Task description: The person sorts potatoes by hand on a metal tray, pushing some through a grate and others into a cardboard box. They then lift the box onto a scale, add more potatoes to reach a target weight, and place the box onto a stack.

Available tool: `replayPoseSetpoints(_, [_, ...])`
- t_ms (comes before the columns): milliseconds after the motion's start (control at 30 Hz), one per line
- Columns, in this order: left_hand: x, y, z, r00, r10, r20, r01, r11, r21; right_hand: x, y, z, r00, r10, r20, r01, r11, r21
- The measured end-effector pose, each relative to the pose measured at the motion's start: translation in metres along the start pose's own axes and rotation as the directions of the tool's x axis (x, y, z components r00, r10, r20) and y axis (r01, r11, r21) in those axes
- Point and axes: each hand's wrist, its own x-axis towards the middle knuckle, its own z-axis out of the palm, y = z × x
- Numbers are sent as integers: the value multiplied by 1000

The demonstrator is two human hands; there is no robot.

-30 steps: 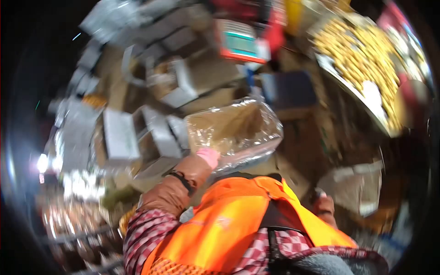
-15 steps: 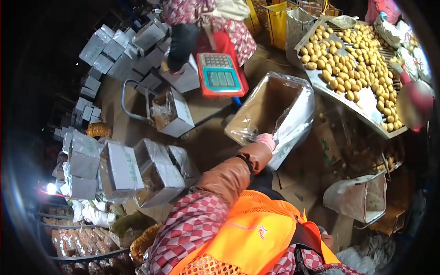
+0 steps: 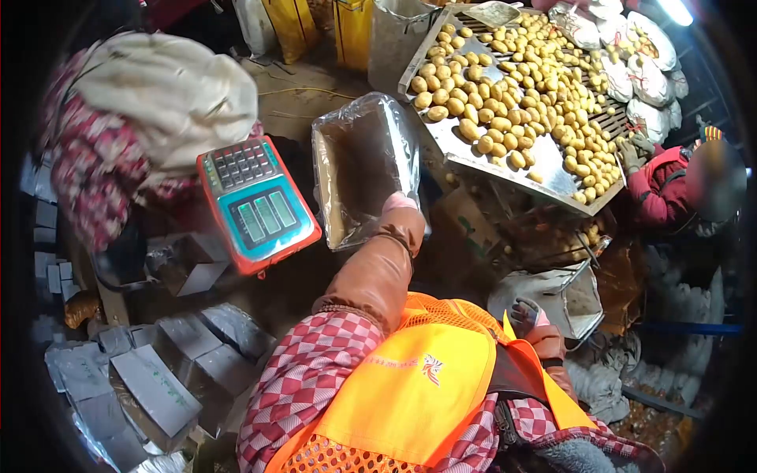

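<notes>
My left hand, in a pink glove, is closed on the near rim of a cardboard box lined with clear plastic. The plastic liner is folded out over the rim, and the box's inside looks dark. My fingers are partly hidden behind the sleeve cuff. My right hand, in a grey and pink glove, is beside a whitish bucket-like container. Its fingers look slightly apart, and I see nothing held in them.
A sloped sorting table bears many potatoes. A co-worker in red is at its right end. A red-framed scale stands at left, near another person in floral clothing. White cartons are stacked at lower left.
The view has swung right and closer to the scale. My left hand stays on the box, which has moved toward the potato table. My right hand has risen to the whitish container.
</notes>
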Motion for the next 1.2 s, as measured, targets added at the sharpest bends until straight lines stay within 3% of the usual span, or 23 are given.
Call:
replayPoseSetpoints(100, [-8, 10, -27, 992, 71, 107, -68, 997, -31, 29, -24, 0, 1000, 1, 4, -1, 999, 34])
replayPoseSetpoints(133, [-60, 32, -66, 1000, 16, -12, -14, 993, 118, 40, -32, 2, 1000, -17, 8, 17, 1000, -13])
replayPoseSetpoints(200, [-29, 20, -50, 988, 147, -41, -142, 984, 109, 59, -48, 3, 999, -46, 16, 47, 993, -107])
replayPoseSetpoints(267, [-46, -2, -65, 872, 330, -361, -268, 940, 211, 58, -91, 22, 983, -168, 74, 177, 975, -131])
replayPoseSetpoints(333, [-30, -50, -63, 704, 355, -616, -173, 926, 336, 76, -118, 30, 913, -376, 157, 403, 890, -213])
replayPoseSetpoints(400, [-36, -72, -72, 876, -46, -480, 85, 995, 60, 77, -168, 55, 914, -367, 174, 380, 923, -50])
replayPoseSetpoints(433, [-35, -85, -69, 882, -206, -423, 218, 976, -21, 77, -196, 69, 891, -443, 102, 454, 853, -257])
replayPoseSetpoints(467, [-29, -93, -57, 880, -350, -321, 343, 936, -81, 129, -204, 54, 907, -411, 93, 413, 911, -2])
replayPoseSetpoints(533, [-3, -97, -36, 837, -546, -38, 527, 823, -212, 205, -237, 25, 851, -448, 273, 365, 879, 306])
replayPoseSetpoints(567, [10, -93, -27, 805, -585, 97, 588, 766, -259, 235, -243, 26, 625, -743, 240, 764, 645, 6])
replayPoseSetpoints(600, [34, -99, -7, 808, -575, 132, 583, 742, -331, 258, -262, 24, 566, -786, 248, 824, 541, -165])
replayPoseSetpoints(667, [10, -76, -19, 877, -480, 16, 459, 830, -316, 258, -295, 37, 437, -869, 233, 882, 363, -302])
replayPoseSetpoints(700, [-2, -65, -26, 906, -422, -41, 393, 872, -290, 241, -310, 44, 574, -791, 214, 817, 538, -207])
replayPoseSetpoints(767, [5, -53, -16, 842, -522, -134, 468, 831, -300, 194, -342, 64, 803, -574, 159, 580, 815, 11])
replayPoseSetpoints(800, [6, -46, -9, 806, -570, -160, 509, 805, -304, 242, -336, 40, 662, -658, 359, 749, 567, -342])
replayPoseSetpoints(833, [6, -36, -3, 779, -612, -137, 533, 761, -369, 293, -329, 14, 461, -699, 546, 762, -3, -648])
replayPoseSetpoints(867, [6, -28, -1, 751, -650, -113, 553, 713, -430, 343, -322, -12, 242, -689, 683, 608, -441, -660])
replayPoseSetpoints(900, [6, -21, 0, 722, -686, -84, 571, 661, -487, 331, -325, -11, 242, -652, 719, 708, -389, -590])
replayPoseSetpoints(933, [9, -21, 9, 750, -647, -135, 552, 725, -411, 310, -331, -4, 238, -613, 753, 794, -323, -515])
replayPoseSetpoints(1000, [6, -14, 16, 766, -606, -214, 524, 782, -337, 267, -345, 4, 483, -536, 692, 781, -94, -618])
replayPoseSetpoints(1033, [-12, 1, 7, 758, -608, -238, 520, 783, -341, 271, -344, 1, 471, -531, 705, 804, -70, -590])
replayPoseSetpoints(1133, [-1, -7, 21, 746, -604, -280, 545, 796, -264, 288, -332, -1, 310, -622, 719, 759, -293, -581])
replayPoseSetpoints(1200, [41, -44, 42, 741, -612, -276, 564, 790, -240, 274, -340, 7, 461, -562, 687, 760, -151, -633])
